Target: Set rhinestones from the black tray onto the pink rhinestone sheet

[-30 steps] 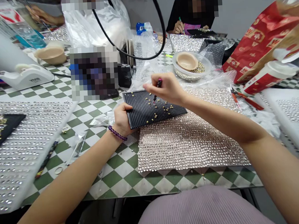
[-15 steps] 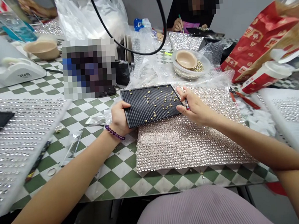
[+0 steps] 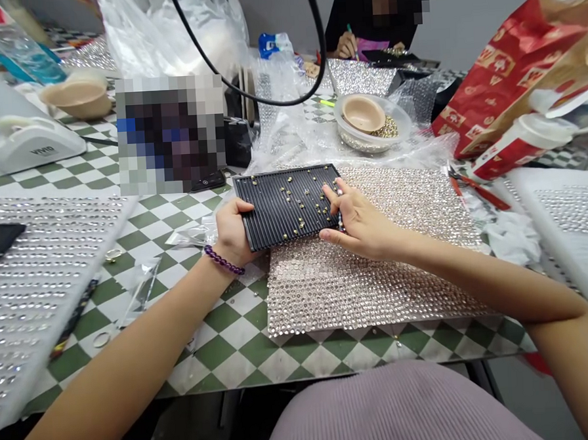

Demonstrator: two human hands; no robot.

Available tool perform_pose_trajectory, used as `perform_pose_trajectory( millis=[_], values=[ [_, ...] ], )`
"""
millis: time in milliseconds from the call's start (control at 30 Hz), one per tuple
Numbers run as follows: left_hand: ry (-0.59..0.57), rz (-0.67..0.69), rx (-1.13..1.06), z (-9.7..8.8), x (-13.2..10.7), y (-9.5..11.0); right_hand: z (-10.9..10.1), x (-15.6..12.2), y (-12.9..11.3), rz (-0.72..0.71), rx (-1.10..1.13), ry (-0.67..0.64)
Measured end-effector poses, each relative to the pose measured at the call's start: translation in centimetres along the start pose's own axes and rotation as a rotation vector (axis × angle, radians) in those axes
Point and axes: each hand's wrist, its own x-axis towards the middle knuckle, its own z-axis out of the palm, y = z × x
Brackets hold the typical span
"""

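My left hand (image 3: 233, 233), with a purple bead bracelet (image 3: 222, 260) on its wrist, grips the near left edge of a black ridged tray (image 3: 273, 208). Small gold studs (image 3: 292, 194) lie scattered among the tray's ridges. My right hand (image 3: 358, 223) rests at the tray's right edge, one fingertip on the tray. A slim dark pen-like tool (image 3: 340, 212) sits tucked in that hand's fingers. Under the tray's right part lies a large sheet of clear rhinestones (image 3: 376, 288).
The green-and-white checkered table (image 3: 231, 341) holds a clear bowl (image 3: 372, 121) with gold studs and a beige dish, a tape dispenser (image 3: 24, 145), a rhinestone sheet (image 3: 46, 285), orange-handled pliers (image 3: 474, 191) and a red bag (image 3: 507, 71). A co-worker's hand (image 3: 346, 45) works across the table.
My right hand has come down from above the tray to its right edge, with the tool now tucked in its fingers. The tray has turned slightly, and the view has shifted.
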Motion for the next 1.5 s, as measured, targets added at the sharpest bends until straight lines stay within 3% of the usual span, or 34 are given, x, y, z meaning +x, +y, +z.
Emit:
perform_pose_trajectory(
  millis=[400,600,933,1500],
  values=[
    [-0.044,-0.017,-0.027,-0.2,-0.1,-0.1,0.1,1.2,-1.8,-0.095,0.038,-0.041],
    [-0.045,-0.003,-0.026,-0.3,0.1,-0.1,-0.9,0.6,-0.4,-0.139,0.154,0.008],
    [0.022,0.014,-0.013,0.3,0.0,0.0,-1.3,-0.7,2.7,-0.002,0.083,0.006],
    [-0.028,0.049,-0.012,-0.3,0.4,-0.3,-0.9,1.0,-0.3,-0.090,0.016,-0.097]
  ],
)
